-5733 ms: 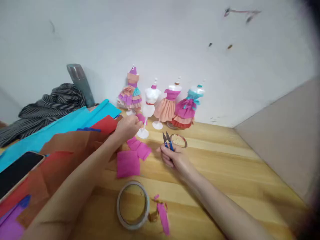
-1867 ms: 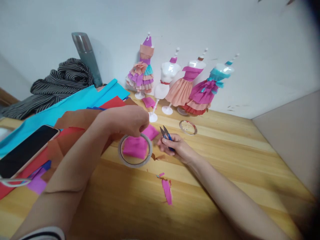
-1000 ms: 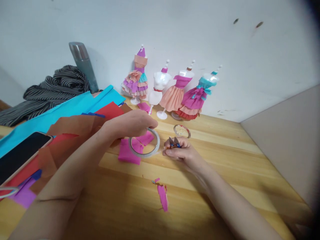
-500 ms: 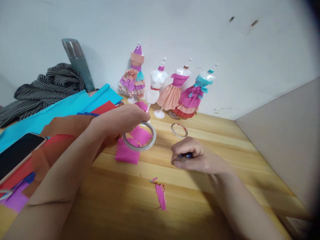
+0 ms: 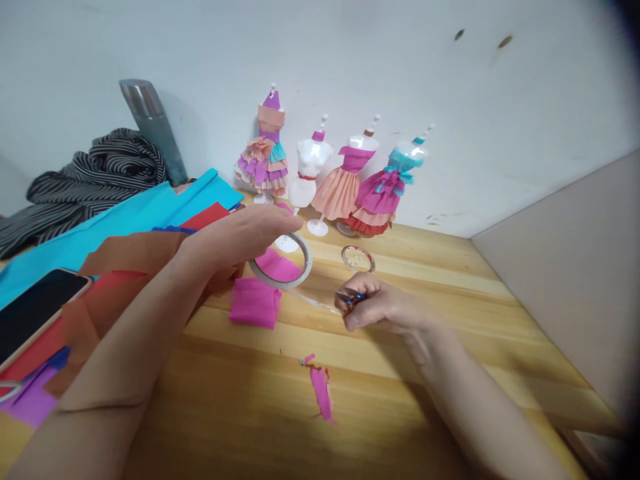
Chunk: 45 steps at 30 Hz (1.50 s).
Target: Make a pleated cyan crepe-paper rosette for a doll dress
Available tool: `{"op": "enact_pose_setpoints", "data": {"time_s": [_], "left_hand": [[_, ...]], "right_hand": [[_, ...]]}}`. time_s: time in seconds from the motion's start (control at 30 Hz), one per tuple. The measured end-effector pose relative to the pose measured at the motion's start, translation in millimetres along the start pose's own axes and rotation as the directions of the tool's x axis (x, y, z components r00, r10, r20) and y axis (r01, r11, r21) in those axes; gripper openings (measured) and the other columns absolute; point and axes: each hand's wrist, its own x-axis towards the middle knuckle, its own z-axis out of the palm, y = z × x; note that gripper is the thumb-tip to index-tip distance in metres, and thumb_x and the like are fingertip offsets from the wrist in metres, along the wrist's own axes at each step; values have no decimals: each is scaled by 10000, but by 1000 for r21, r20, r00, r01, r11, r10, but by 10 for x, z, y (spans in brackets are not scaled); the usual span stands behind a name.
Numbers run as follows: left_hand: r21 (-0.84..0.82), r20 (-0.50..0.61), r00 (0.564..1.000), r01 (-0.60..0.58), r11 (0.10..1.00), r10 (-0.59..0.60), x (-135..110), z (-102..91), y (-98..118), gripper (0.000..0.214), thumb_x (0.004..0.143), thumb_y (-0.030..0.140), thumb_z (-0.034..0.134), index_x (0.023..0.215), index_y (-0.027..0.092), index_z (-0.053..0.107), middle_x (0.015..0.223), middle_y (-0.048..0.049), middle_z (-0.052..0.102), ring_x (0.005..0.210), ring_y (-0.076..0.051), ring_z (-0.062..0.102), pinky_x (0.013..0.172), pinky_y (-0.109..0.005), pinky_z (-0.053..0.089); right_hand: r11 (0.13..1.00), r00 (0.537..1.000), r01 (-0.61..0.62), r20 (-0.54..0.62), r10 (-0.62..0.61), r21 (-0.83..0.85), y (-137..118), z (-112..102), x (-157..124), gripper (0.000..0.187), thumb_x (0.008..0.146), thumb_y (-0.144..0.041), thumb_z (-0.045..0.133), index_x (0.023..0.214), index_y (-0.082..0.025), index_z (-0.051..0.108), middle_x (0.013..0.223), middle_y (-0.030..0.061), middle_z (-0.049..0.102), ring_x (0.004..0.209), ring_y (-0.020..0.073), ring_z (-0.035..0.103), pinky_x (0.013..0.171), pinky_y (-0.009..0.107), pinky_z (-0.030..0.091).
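Left hand [image 5: 245,233] first: we see it come in from the left with the forearm stretched over the coloured paper, palm down, thumb and fingers pinched on the top rim of the tape roll [image 5: 281,263]. The roll sits tilted above a magenta paper piece [image 5: 255,301], and a second magenta piece shows through its ring.

Over to the right hand [image 5: 385,310]: we have it curled into a loose fist, knuckles up and wrist bent inward, wrapped around the small snips [image 5: 350,298]. Only the tips poke out by the thumb, and we cannot tell whether the blades are apart. A thin tape strip [image 5: 313,301] runs taut from the roll down to those fingertips.

Behind the hands we spot a smaller tape ring [image 5: 358,258] flat on the wooden table [image 5: 450,320], and four little mannequins [image 5: 320,173] lined up along the wall, three of them in paper dresses. Nearer us lies a magenta scrap [image 5: 321,392]. Far left, a phone [image 5: 30,313] rests on the paper sheets, with striped cloth [image 5: 95,180] beyond.
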Motion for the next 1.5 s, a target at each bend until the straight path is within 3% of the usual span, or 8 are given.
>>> {"op": "enact_pose_setpoints", "data": {"time_s": [0.2,0.33,0.4,0.57,0.87,1.03,1.23,1.5], "left_hand": [[115,134,991,-27,993,12,71,-5,-57,239,682,-35,471,810,156,534,774,-24,580,642,-133,444,581,-268,288],[196,120,992,7,981,-31,79,-17,-97,195,717,0,486,822,160,524,724,-11,533,588,-125,394,552,-271,241],[180,109,993,14,984,-34,71,-31,-90,179,731,3,477,804,160,523,696,-7,514,576,-126,382,552,-275,238],[130,118,993,13,991,-29,56,-38,-46,182,751,-1,454,780,157,539,695,-23,535,578,-131,386,566,-284,260],[-120,280,949,-117,986,147,114,147,181,236,821,45,409,902,132,613,767,-22,593,695,-123,505,627,-236,345],[-113,337,934,-87,990,120,-181,381,381,235,799,59,437,894,164,625,729,-15,620,638,-130,511,563,-237,311],[128,384,923,-27,991,-24,-659,494,557,215,765,4,460,848,144,601,831,-79,662,746,-197,591,582,-267,332],[148,388,894,180,972,-225,-1101,787,626,285,822,1,387,986,135,578,993,-125,665,865,-238,614,735,-344,461]], "right_hand": [[942,981,105,186,-46,-320,-45,-16,-54,293,717,-361,711,601,-125,583,542,-53,439,500,57,351,479,208,301],[885,977,130,210,-38,-446,25,-39,-32,339,737,-356,695,929,-78,719,711,16,630,576,96,483,534,223,399],[876,979,129,201,-38,-465,60,-50,-3,370,754,-367,686,980,-77,721,746,26,655,595,103,501,547,225,412],[880,989,121,136,-66,-459,64,-96,35,407,796,-487,653,715,-89,688,597,3,589,532,83,455,504,209,367],[905,961,253,193,-196,-341,-83,-210,-213,497,733,-606,685,716,-110,690,603,53,628,512,106,493,491,228,386],[933,960,228,226,-167,-277,-68,-5,-303,494,741,-589,690,698,-97,676,588,22,594,509,82,450,496,213,379],[963,943,153,325,-74,-224,152,312,-307,476,783,-553,667,719,-82,649,581,-24,523,529,64,401,495,191,336],[964,942,96,337,-7,-249,446,557,-229,383,827,-474,645,756,-99,684,601,10,629,547,88,518,550,209,412]]}}
